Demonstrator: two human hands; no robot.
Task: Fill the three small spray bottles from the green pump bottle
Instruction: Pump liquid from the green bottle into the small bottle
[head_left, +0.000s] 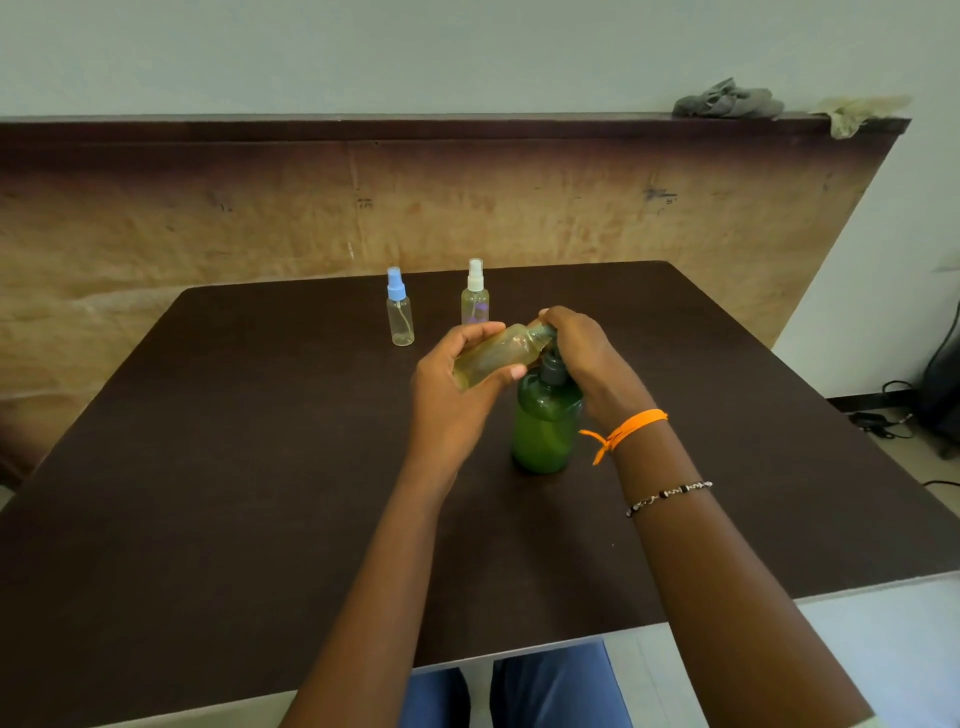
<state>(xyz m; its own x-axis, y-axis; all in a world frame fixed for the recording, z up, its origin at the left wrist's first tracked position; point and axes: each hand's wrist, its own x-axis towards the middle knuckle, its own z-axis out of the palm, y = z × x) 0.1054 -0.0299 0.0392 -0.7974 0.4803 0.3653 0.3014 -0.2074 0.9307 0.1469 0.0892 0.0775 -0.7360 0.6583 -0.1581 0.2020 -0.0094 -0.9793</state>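
A pale wall fills the back of the room, and a long brown board with a rough, stained look leans across it. 2 crumpled rags sit on the board's top edge, far right. In front is a big dark brown table, flat and smooth, with a square shape. On the floor at the right lie black cables. The green pump bottle stands near the middle of the table; it is round, see-through plastic with a dark pump top. The left hand curls around a small spray bottle, tilted sideways just above the pump, with yellowish liquid inside. The right hand grips that bottle's neck end. Behind them stand 2 more little clear bottles, well apart: a blue-capped bottle and a white-capped bottle.
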